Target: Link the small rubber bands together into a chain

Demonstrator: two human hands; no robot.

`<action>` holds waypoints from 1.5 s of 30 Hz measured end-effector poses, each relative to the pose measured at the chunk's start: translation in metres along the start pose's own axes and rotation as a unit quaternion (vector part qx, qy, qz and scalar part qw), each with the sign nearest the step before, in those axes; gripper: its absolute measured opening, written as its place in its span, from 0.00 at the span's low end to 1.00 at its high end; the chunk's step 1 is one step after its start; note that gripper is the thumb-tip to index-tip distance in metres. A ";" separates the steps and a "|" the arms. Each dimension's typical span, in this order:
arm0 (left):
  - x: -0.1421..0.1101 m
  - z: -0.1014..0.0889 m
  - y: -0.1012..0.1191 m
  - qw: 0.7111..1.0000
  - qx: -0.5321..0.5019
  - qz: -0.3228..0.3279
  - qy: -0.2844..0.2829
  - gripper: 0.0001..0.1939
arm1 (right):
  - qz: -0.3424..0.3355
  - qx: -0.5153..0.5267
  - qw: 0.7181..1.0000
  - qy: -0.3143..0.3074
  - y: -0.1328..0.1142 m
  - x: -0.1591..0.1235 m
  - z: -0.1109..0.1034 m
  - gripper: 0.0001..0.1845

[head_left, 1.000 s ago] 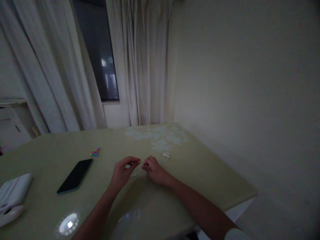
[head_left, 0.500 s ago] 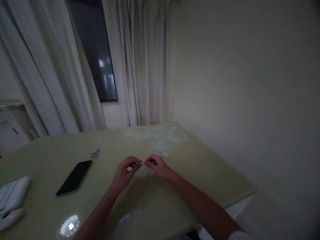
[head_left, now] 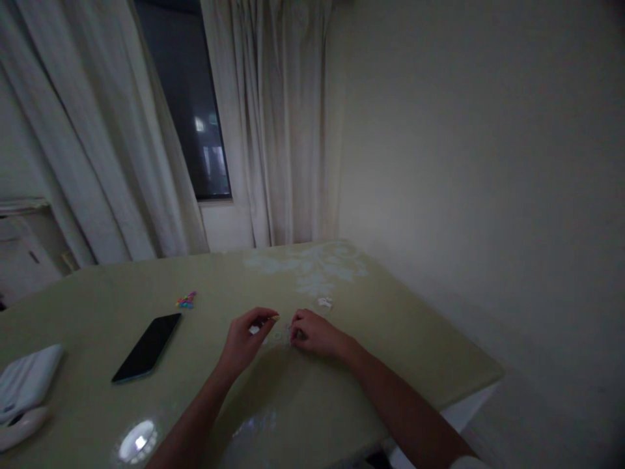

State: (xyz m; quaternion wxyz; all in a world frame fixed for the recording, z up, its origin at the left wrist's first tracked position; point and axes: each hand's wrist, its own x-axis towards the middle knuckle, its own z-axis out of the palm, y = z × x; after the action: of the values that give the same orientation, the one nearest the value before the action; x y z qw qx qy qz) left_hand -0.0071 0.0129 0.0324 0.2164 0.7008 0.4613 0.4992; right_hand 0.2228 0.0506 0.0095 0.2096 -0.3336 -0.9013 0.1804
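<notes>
Between its thumb and index finger, my left hand (head_left: pixel 245 337) pinches a tiny yellowish piece (head_left: pixel 275 318), too small to name. My right hand (head_left: pixel 316 333) is lowered to the tabletop, its fingers bent together over some small clear rings (head_left: pixel 278 336); whether it grips one is hidden. Something small and white (head_left: pixel 254 330) shows under the left fingers. Beyond the right hand lies a little group of white pieces (head_left: pixel 325 303). A heap of small bright multicoloured pieces (head_left: pixel 186 300) rests farther off to the left.
A black phone (head_left: pixel 147 348) lies left of my left arm. At the left edge are a white case-like object (head_left: pixel 30 379) and a pale curved item (head_left: pixel 22 426). A bright round reflection shines near the front of the greenish table (head_left: pixel 303 404). Wall and curtains stand behind.
My right hand has come away from the piece in my left hand and moved down and slightly right to the clear rings. The left hand has hardly moved.
</notes>
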 end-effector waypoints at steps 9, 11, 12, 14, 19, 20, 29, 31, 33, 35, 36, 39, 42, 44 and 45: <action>0.000 -0.001 0.002 1.000 -0.018 0.001 -0.020 0.10 | 0.052 0.133 0.986 0.082 0.003 0.004 -0.001 0.02; 0.001 -0.001 0.003 0.999 -0.021 0.008 -0.036 0.09 | 0.076 0.185 0.975 0.097 0.004 0.006 -0.003 0.03; 0.001 0.000 0.003 0.999 -0.021 0.008 -0.043 0.09 | 0.085 0.210 0.969 0.102 0.005 0.006 -0.004 0.04; 0.001 0.001 0.003 0.998 -0.023 0.001 -0.052 0.08 | 0.092 0.255 0.957 0.102 0.004 0.007 -0.006 0.07; -0.001 0.007 0.002 0.996 -0.047 -0.028 -0.067 0.13 | 0.074 0.355 0.930 0.060 -0.005 0.006 -0.008 0.18; -0.002 0.008 0.002 0.995 -0.052 -0.029 -0.074 0.14 | 0.071 0.368 0.925 0.054 -0.007 0.005 -0.008 0.19; -0.004 0.008 0.004 0.997 -0.029 -0.002 -0.074 0.10 | 0.082 0.409 0.907 0.055 -0.012 0.006 -0.005 0.22; -0.004 0.008 0.004 0.997 -0.026 0.005 -0.069 0.09 | 0.083 0.429 0.898 0.058 -0.012 0.007 -0.005 0.22; -0.004 0.009 0.004 0.998 -0.026 0.012 -0.063 0.09 | 0.076 0.448 0.889 0.063 -0.012 0.007 -0.005 0.23; -0.005 0.009 0.004 0.998 -0.026 0.015 -0.061 0.08 | 0.072 0.459 0.883 0.070 -0.012 0.007 -0.004 0.24; -0.005 0.008 0.005 0.998 -0.027 0.014 -0.061 0.08 | 0.075 0.460 0.881 0.077 -0.012 0.007 -0.004 0.24; -0.006 0.008 0.008 0.997 -0.032 0.002 -0.066 0.09 | 0.088 0.457 0.880 0.096 -0.012 0.007 -0.006 0.23; -0.006 0.007 0.011 0.996 -0.046 -0.008 -0.073 0.10 | 0.084 0.466 0.874 0.112 -0.014 0.007 -0.009 0.21; -0.005 0.007 0.012 0.995 -0.055 -0.015 -0.080 0.12 | 0.078 0.473 0.868 0.126 -0.017 0.007 -0.011 0.21; -0.005 0.007 0.012 0.994 -0.059 -0.020 -0.085 0.12 | 0.076 0.476 0.866 0.133 -0.018 0.007 -0.012 0.21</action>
State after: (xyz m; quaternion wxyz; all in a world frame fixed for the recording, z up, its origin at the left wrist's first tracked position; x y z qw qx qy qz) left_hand 0.0038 0.0038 0.0358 0.3056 0.7171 0.4254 0.4598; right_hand 0.2146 0.0449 0.0298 0.4465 -0.2817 -0.6410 0.5571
